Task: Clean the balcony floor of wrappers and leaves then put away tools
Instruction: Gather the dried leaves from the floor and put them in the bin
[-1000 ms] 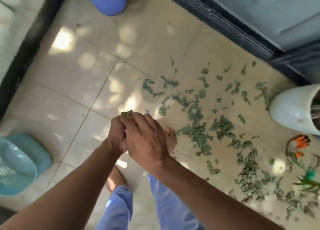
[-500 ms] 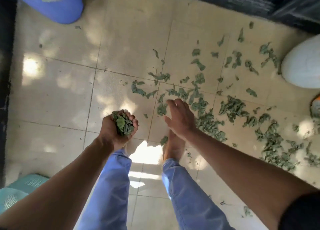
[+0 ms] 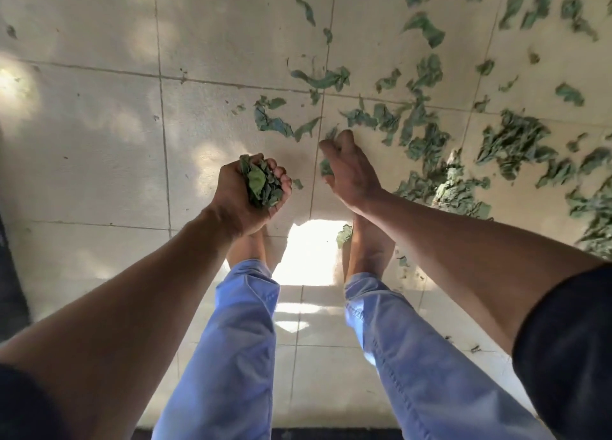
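Note:
Green leaves [image 3: 427,141] lie scattered over the pale tiled balcony floor [image 3: 99,141], thickest at the right. My left hand [image 3: 238,194] is cupped palm up and grips a handful of gathered leaves [image 3: 261,183]. To its right, my right hand [image 3: 351,171] reaches down at the near edge of the litter. Its thumb and fingertips close on a small leaf [image 3: 331,133], and another leaf shows beside the palm. No wrappers or tools are in view.
My bare feet [image 3: 367,250] and blue trouser legs [image 3: 241,340] stand just below the hands. A single leaf [image 3: 344,234] lies by the right foot. A dark strip [image 3: 10,290] runs along the left edge. A bright sun patch [image 3: 308,250] falls between the feet.
The hands have parted from the clasp a second ago. The left hand keeps its handful; the right hand has dropped to the leaves on the floor. The view has tilted lower and closer.

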Tool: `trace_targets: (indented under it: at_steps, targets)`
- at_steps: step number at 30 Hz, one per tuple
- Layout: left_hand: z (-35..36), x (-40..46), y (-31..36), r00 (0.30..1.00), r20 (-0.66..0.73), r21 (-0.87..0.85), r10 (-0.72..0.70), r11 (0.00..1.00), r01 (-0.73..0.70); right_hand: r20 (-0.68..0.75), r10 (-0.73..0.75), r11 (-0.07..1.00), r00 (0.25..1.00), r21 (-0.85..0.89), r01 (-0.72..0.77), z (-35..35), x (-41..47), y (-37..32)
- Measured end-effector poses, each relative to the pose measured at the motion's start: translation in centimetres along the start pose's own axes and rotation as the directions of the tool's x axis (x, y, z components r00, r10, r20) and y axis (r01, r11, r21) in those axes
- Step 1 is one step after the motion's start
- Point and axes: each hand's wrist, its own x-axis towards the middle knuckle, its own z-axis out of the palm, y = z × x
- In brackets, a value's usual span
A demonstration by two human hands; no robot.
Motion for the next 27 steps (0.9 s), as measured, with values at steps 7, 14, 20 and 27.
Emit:
trace_targets:
  at_steps: [7,14,20,27]
  targets:
    - [0.3,0.7,-0.1,0.991,-0.134,0.063,-0.003,0.998,0.012,-0.066,0.089,0.984,0.994,0.160,-0.077,-0.1,1.4,0.2]
    - [2.0,0.1,-0.6,0.957,-0.285,0.087,0.063,0.995,-0.040,-0.194,0.212,0.785,0.958,0.617,-0.049,-8.0,-2.4,-4.6]
    - [5.9,-0.9,-1.1,0.995,-0.076,0.088,0.070,0.994,-0.063,-0.136,0.065,0.811,0.989,0.585,0.028,-12.3,-5.3,-10.5]
    - [7.1,1.0,-1.4,0.981,-0.031,0.066,0.194,0.979,-0.191,-0.150,0.125,0.949,0.981,0.305,-0.075,-11.1,-2.9,-10.7]
